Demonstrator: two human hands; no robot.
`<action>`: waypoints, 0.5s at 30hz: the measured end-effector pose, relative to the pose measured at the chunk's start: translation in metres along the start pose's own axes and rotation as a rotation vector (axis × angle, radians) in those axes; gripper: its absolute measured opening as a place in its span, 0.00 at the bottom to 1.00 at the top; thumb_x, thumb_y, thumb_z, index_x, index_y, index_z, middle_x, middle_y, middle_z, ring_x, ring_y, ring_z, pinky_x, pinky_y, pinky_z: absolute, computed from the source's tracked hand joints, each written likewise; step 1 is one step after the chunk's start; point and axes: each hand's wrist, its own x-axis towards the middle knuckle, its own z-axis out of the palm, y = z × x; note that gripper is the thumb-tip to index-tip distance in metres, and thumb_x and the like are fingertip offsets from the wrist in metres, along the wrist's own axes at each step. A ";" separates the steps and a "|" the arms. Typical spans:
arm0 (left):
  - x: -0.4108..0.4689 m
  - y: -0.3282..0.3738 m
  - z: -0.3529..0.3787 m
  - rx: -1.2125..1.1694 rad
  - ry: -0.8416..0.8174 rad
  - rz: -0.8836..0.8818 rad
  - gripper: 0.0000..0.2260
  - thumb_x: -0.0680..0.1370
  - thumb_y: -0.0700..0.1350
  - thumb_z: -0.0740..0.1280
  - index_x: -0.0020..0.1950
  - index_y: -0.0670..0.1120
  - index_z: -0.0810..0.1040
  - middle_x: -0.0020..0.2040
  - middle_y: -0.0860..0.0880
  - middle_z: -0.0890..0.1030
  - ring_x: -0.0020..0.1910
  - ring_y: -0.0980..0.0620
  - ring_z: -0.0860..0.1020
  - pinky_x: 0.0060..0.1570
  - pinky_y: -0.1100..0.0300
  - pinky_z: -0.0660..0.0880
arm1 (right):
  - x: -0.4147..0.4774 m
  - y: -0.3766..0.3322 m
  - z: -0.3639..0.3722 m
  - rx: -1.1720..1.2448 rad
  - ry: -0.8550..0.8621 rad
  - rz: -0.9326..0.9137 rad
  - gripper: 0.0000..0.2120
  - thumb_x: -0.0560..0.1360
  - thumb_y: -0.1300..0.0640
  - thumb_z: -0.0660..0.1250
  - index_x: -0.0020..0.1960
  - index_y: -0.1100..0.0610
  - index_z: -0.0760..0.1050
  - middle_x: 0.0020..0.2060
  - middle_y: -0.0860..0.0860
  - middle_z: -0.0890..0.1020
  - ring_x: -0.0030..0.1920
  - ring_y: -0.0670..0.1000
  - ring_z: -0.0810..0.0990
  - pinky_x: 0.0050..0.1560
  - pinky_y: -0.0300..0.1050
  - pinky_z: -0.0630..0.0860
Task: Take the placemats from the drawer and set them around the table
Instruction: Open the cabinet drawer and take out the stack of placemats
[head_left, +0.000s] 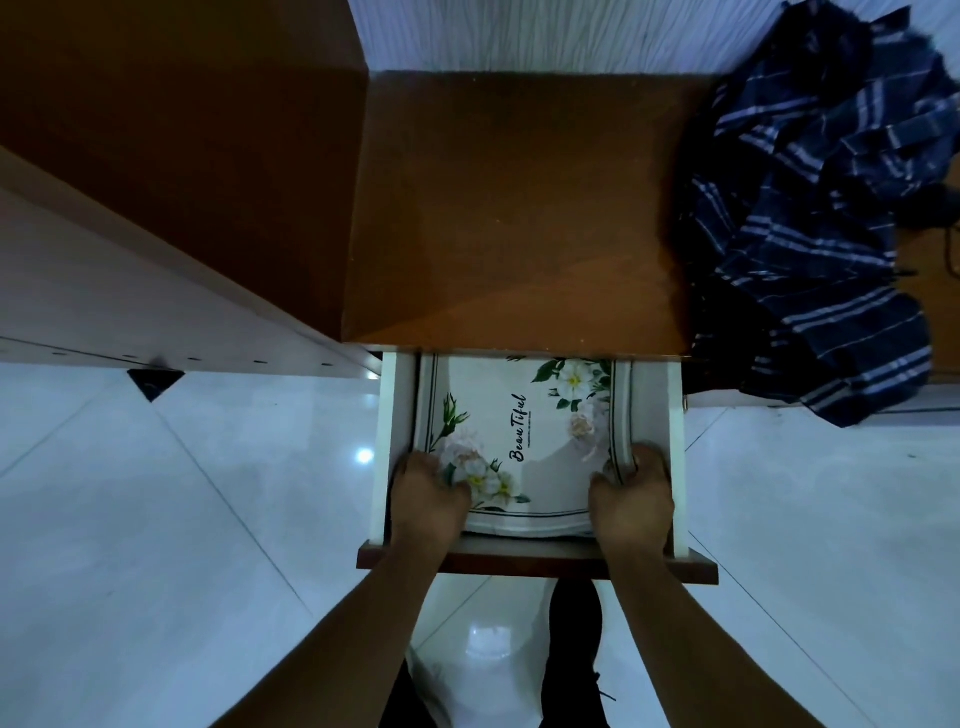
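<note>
A pulled-out drawer (387, 447) with white inner walls and a dark wooden front holds a stack of white placemats (524, 431) printed with flowers and the word "Beautiful". My left hand (428, 493) grips the stack's near left corner, fingers curled over its edge. My right hand (631, 493) grips the near right corner the same way. The far end of the placemats is hidden under the brown cabinet top (509, 208).
A dark blue checked cloth (815, 208) lies heaped on the cabinet top at the right. A taller wooden unit (156, 156) stands to the left. Glossy white floor tiles (182, 519) spread on both sides of the drawer. My feet show below it.
</note>
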 end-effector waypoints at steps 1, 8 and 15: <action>-0.003 0.000 0.000 -0.028 0.051 0.037 0.12 0.71 0.35 0.72 0.51 0.43 0.74 0.53 0.44 0.78 0.55 0.42 0.79 0.47 0.60 0.74 | -0.001 -0.002 -0.001 0.021 0.014 0.003 0.25 0.72 0.69 0.68 0.68 0.61 0.69 0.58 0.60 0.79 0.59 0.61 0.77 0.62 0.45 0.72; -0.031 0.022 0.003 -0.406 0.379 0.048 0.20 0.71 0.33 0.70 0.60 0.49 0.74 0.59 0.53 0.79 0.59 0.51 0.77 0.56 0.72 0.69 | -0.003 -0.005 -0.004 0.021 0.011 -0.008 0.25 0.70 0.75 0.64 0.65 0.63 0.73 0.53 0.57 0.78 0.54 0.58 0.77 0.55 0.41 0.70; 0.002 0.029 -0.020 -0.614 -0.062 -0.491 0.17 0.71 0.31 0.69 0.60 0.36 0.76 0.51 0.38 0.81 0.46 0.41 0.81 0.41 0.48 0.82 | -0.002 -0.002 -0.012 -0.103 -0.054 -0.080 0.21 0.68 0.74 0.64 0.60 0.64 0.75 0.55 0.59 0.79 0.56 0.60 0.77 0.57 0.41 0.68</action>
